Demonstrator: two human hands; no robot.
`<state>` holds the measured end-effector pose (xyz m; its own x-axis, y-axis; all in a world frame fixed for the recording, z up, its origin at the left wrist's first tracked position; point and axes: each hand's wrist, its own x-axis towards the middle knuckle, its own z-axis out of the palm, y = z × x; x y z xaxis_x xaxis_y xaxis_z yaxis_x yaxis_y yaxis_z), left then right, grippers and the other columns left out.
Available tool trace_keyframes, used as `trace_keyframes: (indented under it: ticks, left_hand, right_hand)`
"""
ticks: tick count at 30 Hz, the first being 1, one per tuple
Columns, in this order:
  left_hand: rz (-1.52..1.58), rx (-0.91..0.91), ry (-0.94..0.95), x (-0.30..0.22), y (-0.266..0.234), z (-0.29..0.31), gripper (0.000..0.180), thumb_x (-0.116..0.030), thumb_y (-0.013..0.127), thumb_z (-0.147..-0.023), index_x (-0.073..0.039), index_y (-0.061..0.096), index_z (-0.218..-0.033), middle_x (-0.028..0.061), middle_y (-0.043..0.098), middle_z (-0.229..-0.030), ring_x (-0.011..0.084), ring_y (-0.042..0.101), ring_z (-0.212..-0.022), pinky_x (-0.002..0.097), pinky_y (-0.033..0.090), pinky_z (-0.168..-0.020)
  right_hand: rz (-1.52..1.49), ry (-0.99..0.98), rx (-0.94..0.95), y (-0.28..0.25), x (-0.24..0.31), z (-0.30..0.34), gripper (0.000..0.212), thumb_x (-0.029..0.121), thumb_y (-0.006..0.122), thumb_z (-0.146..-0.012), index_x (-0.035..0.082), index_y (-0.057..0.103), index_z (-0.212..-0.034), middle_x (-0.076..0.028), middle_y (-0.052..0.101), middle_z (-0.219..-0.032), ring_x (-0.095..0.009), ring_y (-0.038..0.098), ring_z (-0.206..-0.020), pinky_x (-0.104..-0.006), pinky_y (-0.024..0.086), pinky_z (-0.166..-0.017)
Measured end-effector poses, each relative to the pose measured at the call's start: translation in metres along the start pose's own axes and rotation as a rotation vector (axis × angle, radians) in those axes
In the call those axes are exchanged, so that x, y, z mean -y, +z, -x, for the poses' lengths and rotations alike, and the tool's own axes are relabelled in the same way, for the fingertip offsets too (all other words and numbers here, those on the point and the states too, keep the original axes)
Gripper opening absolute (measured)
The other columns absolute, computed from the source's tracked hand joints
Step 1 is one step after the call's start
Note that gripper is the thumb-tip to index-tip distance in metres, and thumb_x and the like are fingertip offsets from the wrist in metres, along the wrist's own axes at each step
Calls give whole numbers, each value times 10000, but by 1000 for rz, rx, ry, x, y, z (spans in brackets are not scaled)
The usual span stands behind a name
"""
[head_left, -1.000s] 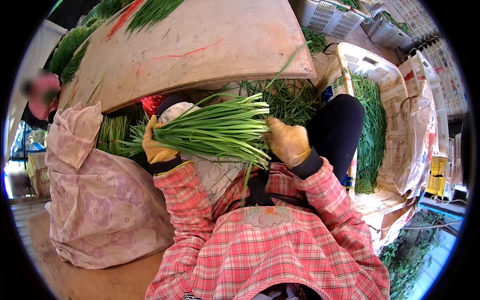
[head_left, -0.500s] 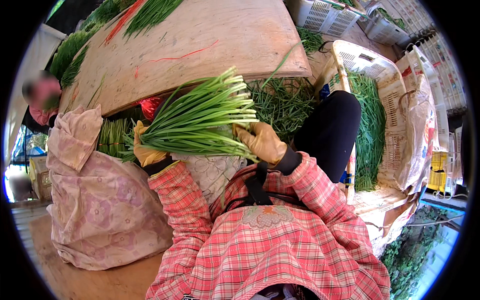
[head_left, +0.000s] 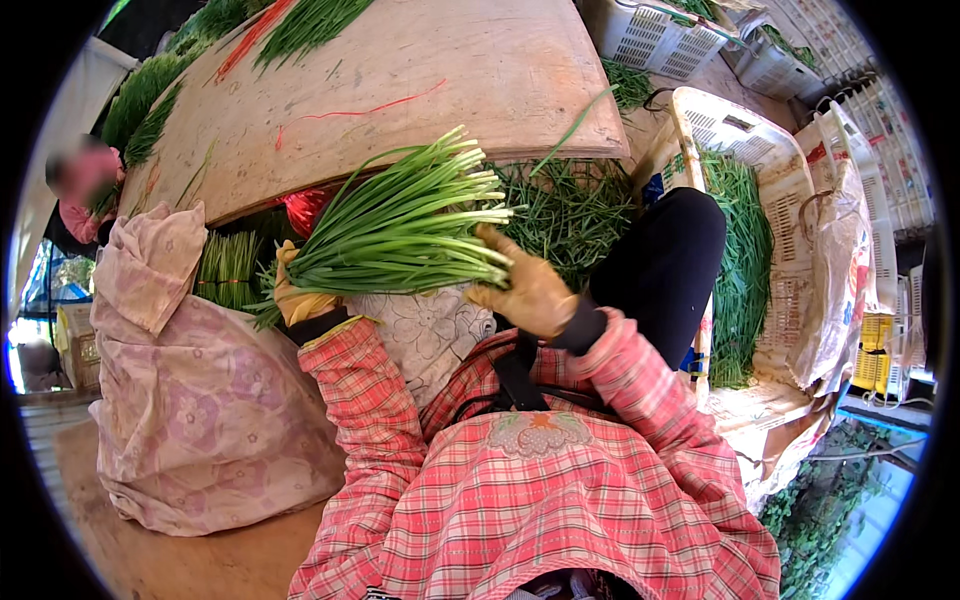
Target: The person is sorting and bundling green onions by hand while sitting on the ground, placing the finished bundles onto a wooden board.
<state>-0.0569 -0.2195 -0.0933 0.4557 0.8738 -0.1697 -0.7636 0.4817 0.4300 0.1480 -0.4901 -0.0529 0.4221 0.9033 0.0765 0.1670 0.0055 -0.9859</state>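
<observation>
A thick bunch of garlic chives (head_left: pixel 400 222) lies sideways in front of me, white cut ends to the right and leaf tips to the left. My left hand (head_left: pixel 303 297), in a tan glove, is closed round its leafy part. At the white ends, my right hand (head_left: pixel 532 292), gloved alike, has thumb and fingers apart, its palm facing the stems. Below the bunch, a pale flowered cloth (head_left: pixel 420 325) covers my lap. Beside my left hand stands a banded bundle of chives (head_left: pixel 228 262), partly hidden by a draped pink cloth (head_left: pixel 205 410).
Ahead is a wooden board (head_left: pixel 440 80) with a loose red tie (head_left: pixel 375 108) and more chives (head_left: pixel 310 30). Loose greens (head_left: pixel 570 215) lie beneath its near edge. At right stands a white crate (head_left: pixel 790 260) of greens. Another person (head_left: pixel 82 190) is at far left.
My right hand has let go of the lower stem ends and spread its fingers, shifting slightly down. The left hand keeps its hold on the bunch.
</observation>
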Motion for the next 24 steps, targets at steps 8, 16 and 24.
trace_keyframes:
  ticks: [8,16,24]
  left_hand:
    - [30,-16,-44,-2,-1,-1,170,-183,534,-880,-46,632,-901,54,655,-807,204,628,-730,379,519,-688]
    - [-142,-50,68,-6,-19,-7,214,-240,476,-901,-97,631,-864,47,649,-838,228,617,-759,404,513,-718]
    - [20,-287,143,15,3,-7,258,-192,423,-930,-9,563,-1044,94,622,-1001,212,593,-942,381,503,-832]
  right_hand:
    - [840,-21,-38,-35,4,20,248,58,557,-737,87,608,-978,-155,631,-731,-312,625,-643,-405,479,-539]
    - [950,73,12,-64,-4,30,473,384,726,-687,-1,614,-937,-191,618,-818,-337,616,-748,-418,481,-642]
    - [-747,486,-90,25,6,-47,389,222,657,-832,-46,533,-1085,-71,597,-902,-144,574,-764,-267,466,-671]
